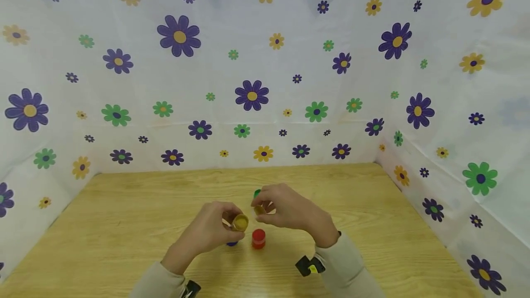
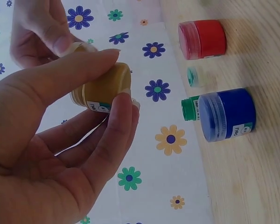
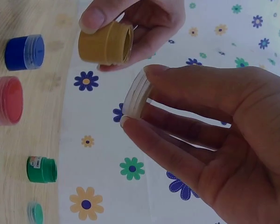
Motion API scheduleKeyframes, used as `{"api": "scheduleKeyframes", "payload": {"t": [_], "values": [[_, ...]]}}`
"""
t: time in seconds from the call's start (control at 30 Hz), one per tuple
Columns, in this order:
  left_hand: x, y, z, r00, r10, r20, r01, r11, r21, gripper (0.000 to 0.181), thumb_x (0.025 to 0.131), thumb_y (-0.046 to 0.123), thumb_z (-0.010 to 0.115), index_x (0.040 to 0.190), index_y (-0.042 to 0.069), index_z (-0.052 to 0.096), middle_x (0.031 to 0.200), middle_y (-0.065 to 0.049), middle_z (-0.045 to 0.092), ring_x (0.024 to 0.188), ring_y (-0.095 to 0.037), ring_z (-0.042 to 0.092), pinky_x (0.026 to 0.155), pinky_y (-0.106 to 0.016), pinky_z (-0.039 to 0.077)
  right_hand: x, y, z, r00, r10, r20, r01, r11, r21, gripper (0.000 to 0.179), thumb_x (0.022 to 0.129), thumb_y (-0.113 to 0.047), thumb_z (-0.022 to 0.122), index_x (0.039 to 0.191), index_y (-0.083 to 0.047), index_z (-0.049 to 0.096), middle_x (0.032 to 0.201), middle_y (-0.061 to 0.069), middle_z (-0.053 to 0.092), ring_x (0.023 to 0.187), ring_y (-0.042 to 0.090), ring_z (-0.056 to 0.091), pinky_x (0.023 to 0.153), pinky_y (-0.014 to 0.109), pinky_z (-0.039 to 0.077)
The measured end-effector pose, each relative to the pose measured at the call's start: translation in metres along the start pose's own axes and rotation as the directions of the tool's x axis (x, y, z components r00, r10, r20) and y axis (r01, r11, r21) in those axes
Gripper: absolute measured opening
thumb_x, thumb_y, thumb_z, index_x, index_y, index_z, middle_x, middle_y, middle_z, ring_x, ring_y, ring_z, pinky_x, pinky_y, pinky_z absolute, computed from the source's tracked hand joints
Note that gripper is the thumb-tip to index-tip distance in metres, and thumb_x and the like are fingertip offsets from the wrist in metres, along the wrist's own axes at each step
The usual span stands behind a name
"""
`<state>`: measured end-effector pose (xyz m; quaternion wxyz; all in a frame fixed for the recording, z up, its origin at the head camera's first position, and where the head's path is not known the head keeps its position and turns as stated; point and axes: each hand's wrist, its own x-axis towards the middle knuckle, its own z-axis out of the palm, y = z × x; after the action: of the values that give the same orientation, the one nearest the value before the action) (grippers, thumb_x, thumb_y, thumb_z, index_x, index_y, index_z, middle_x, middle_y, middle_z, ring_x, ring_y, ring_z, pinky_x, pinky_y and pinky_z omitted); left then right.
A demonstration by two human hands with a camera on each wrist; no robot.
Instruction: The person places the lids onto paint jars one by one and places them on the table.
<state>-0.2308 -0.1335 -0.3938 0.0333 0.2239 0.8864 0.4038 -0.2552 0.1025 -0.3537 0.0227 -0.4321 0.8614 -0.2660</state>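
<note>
My left hand (image 1: 210,225) grips a small jar of ochre-yellow paint (image 3: 95,44) between thumb and fingers, above the table. The jar's mouth is uncovered and faces the other hand. To the right of it, my right hand (image 1: 285,207) pinches a clear round screw lid (image 3: 138,95) by its edge, apart from the jar. Under the hands stand a red paint jar (image 1: 258,239) and a blue paint jar (image 2: 240,114), both with lids on. The left hand partly covers the blue one in the head view.
An uncapped green paint jar (image 3: 41,169) stands on the wooden table (image 1: 124,224) behind the hands, its lid (image 3: 36,213) lying beside it. White flower-printed cloth (image 1: 223,68) lines the back and sides of the table.
</note>
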Motion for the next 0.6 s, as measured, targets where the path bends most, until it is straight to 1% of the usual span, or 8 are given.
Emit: {"api": "scheduleKeyframes", "payload": {"t": [0.13, 0.23, 0.4, 0.6], "values": [[0.001, 0.003, 0.001, 1.0, 0.005, 0.009, -0.005, 1.0, -0.018, 0.027, 0.078, 0.011, 0.089, 0.1, 0.006, 0.075, 0.091, -0.002, 0.075, 0.084, -0.011, 0.069, 0.068, -0.02, 0.057, 0.0, -0.007, 0.001, 1.0, -0.006, -0.012, 0.006, 1.0, 0.028, 0.021, 0.091, -0.005, 0.077, 0.112, -0.004, 0.075, 0.103, 0.006, 0.071, 0.097, 0.016, 0.071, 0.085, 0.02, 0.059], [0.0, 0.004, 0.001, 1.0, 0.01, 0.013, -0.01, 1.0, -0.018, 0.025, 0.078, 0.012, 0.089, 0.099, 0.006, 0.076, 0.09, -0.002, 0.076, 0.082, -0.01, 0.069, 0.067, -0.02, 0.057, 0.003, -0.012, 0.004, 0.999, -0.035, -0.006, 0.036, 0.999, 0.032, 0.022, 0.091, -0.004, 0.077, 0.112, -0.004, 0.075, 0.108, 0.007, 0.072, 0.101, 0.017, 0.07, 0.087, 0.017, 0.057], [0.0, 0.004, 0.002, 1.0, 0.024, 0.011, -0.023, 1.0, -0.014, 0.025, 0.078, 0.013, 0.089, 0.1, 0.007, 0.077, 0.087, 0.0, 0.077, 0.078, -0.009, 0.069, 0.065, -0.02, 0.056, 0.007, -0.016, 0.012, 0.997, -0.081, 0.012, 0.081, 0.997, -0.008, 0.02, 0.09, -0.003, 0.077, 0.11, -0.006, 0.076, 0.109, 0.006, 0.073, 0.1, 0.015, 0.07, 0.088, 0.018, 0.057], [0.001, 0.003, 0.003, 0.999, 0.04, 0.001, -0.04, 0.999, 0.01, 0.023, 0.077, 0.013, 0.089, 0.096, 0.008, 0.077, 0.084, 0.001, 0.076, 0.075, -0.007, 0.067, 0.063, -0.021, 0.055, 0.009, -0.014, 0.016, 0.991, -0.136, 0.002, 0.136, 0.989, -0.057, 0.019, 0.088, -0.002, 0.079, 0.107, -0.004, 0.076, 0.106, 0.008, 0.073, 0.097, 0.016, 0.072, 0.085, 0.02, 0.058]]}}
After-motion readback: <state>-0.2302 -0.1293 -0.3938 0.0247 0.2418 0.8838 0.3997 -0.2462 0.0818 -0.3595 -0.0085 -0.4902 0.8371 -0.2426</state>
